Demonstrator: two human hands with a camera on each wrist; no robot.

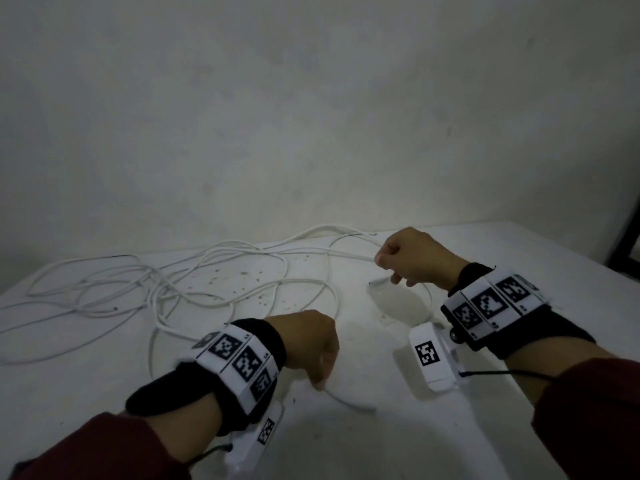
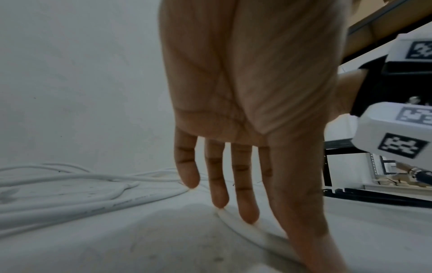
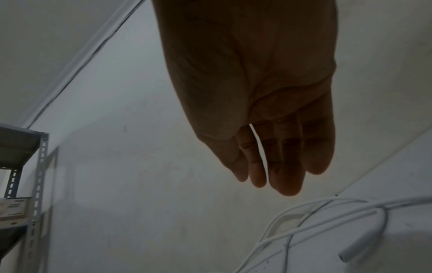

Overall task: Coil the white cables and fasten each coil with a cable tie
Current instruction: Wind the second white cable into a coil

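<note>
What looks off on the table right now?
The white cables lie in a loose tangle, none coiled. Dark specks dot the white table among them. No cable tie shows in any view.

The desk [image 1: 398,445] is white with small dark spots. Loose white cables [image 1: 166,289] lie on it in a messy tangle (mostly at the far left).

White speckled table [image 1: 450,445]; plain wall [image 1: 311,98]; metal shelving [image 3: 39,166].
</note>
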